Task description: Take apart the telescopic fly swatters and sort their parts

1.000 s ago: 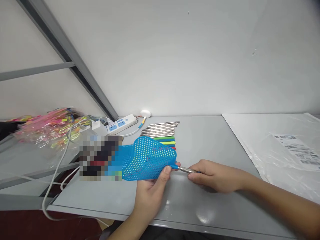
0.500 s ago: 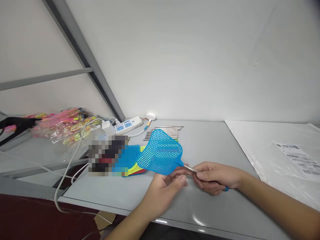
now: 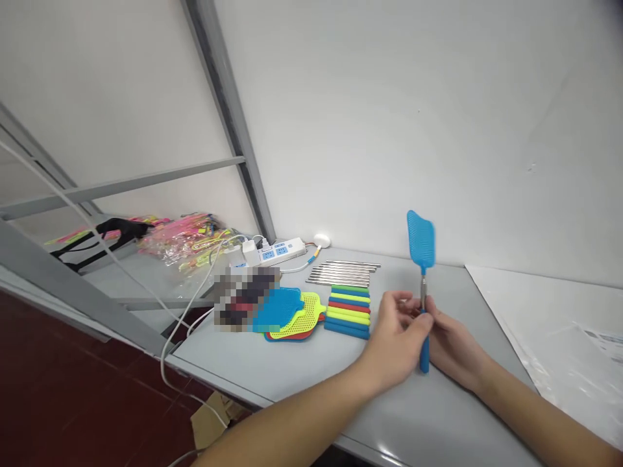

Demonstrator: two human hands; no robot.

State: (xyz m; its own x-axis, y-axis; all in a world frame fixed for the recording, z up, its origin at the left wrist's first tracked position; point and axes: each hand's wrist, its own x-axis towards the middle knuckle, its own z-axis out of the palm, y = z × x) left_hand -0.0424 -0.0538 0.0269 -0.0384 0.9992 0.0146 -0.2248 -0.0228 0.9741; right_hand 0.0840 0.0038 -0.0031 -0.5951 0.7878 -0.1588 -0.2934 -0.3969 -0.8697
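A blue fly swatter (image 3: pixel 421 240) stands nearly upright over the right part of the table, its mesh head up and its metal rod running into a blue grip. My left hand (image 3: pixel 396 340) is closed around the lower rod and the top of the grip. From behind, the fingers of my right hand (image 3: pixel 452 347) also close on it, partly hidden. To the left lie a row of coloured grip tubes (image 3: pixel 348 312) and a fan of loose swatter heads, the top visible one a yellow head (image 3: pixel 309 316). Behind the tubes is a row of metal rods (image 3: pixel 343 273).
A white power strip (image 3: pixel 292 250) with plugs and cables sits at the back left. Plastic-wrapped colourful items (image 3: pixel 189 237) lie on a shelf beyond the metal frame. A white plastic bag (image 3: pixel 549 331) covers the table's right side. A pixelated patch hides something beside the swatter heads.
The swatter has turned from lying slanted leftward to nearly upright and moved right. My left hand has come up onto its rod and grip. The view has shifted, uncovering the coloured tubes.
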